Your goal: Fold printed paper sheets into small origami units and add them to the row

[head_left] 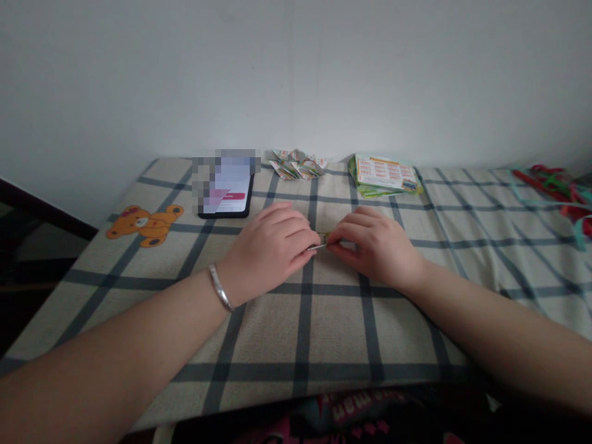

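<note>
My left hand (272,246) and my right hand (370,243) meet near the middle of the table, fingertips pinched on a small piece of folded paper (324,238). Only a narrow greenish and white part of the paper shows between them; my fingers cover the rest. Beyond my hands lie several folded printed paper pieces (298,168), by the wall. A stack of printed paper sheets (386,174), green at the edges, lies behind my right hand.
A phone (231,194) with a lit, partly blurred screen lies left of the folded pieces. The checked tablecloth (259,345) carries an orange bear picture (145,226) at left. Red, green and teal ribbon-like strips (559,191) lie at far right. A white wall (296,74) borders the table's back.
</note>
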`<state>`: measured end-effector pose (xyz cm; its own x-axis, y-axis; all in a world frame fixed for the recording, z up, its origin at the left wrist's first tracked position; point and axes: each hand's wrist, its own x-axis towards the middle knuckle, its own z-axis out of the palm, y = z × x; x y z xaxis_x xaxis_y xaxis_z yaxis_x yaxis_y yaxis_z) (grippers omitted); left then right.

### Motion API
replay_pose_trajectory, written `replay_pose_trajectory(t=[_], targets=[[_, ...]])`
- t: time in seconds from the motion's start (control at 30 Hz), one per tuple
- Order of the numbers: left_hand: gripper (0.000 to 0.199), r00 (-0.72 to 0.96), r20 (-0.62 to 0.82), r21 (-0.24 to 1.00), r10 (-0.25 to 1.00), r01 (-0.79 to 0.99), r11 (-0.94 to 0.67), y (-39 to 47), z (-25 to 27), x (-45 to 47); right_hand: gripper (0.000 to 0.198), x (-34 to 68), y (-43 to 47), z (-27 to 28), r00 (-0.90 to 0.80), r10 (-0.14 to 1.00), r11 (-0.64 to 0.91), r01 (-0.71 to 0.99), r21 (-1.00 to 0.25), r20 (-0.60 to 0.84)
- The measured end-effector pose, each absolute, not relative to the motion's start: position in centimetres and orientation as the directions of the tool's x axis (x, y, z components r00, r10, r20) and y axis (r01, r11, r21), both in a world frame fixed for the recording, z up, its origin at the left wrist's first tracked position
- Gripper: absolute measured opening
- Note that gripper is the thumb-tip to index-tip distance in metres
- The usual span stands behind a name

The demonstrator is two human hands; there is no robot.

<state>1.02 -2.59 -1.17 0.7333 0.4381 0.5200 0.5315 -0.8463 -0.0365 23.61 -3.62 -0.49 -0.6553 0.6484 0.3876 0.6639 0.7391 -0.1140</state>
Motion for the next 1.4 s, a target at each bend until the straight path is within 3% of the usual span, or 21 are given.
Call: replay_pose_trajectory(t=[0.2, 0.4, 0.63, 0.8, 1.4], targets=[[0.015, 0.695, 0.544, -0.059, 0.47, 0.59, -0.805, -3.04, -0.43, 1.39, 0.015, 23.38, -3.96, -0.29, -0.667, 0.568, 0.787, 0.612, -0.081, 0.482], [0.019, 0.682, 0.554, -0.081, 0.477, 0.615, -0.784, -3.38, -0.15, 1.56, 0.008, 23.29, -3.92, -0.25, -0.627, 0.557, 0.795, 0.592, -0.132, 0.544], [0.018, 0.611, 0.559, 0.123, 0.56, 0.607, -0.785, -3.21, -0.45, 1.63, 0.008, 23.68, -3.83, -0.29, -0.566, 0.492, 0.831, 0.531, -0.164, 0.662], [0.017, 0.583, 0.585, 0.169, 0.564, 0.592, -0.788, -3.07, -0.72, 1.72, 0.011, 23.77, -3.5, -0.67, -0.54, 0.423, 0.843, 0.529, -0.098, 0.728], [0.016, 0.593, 0.619, 0.144, 0.515, 0.559, -0.817, -3.24, -0.62, 1.76, 0.014, 23.91, -3.6, -0.68, -0.557, 0.383, 0.822, 0.57, 0.004, 0.737]])
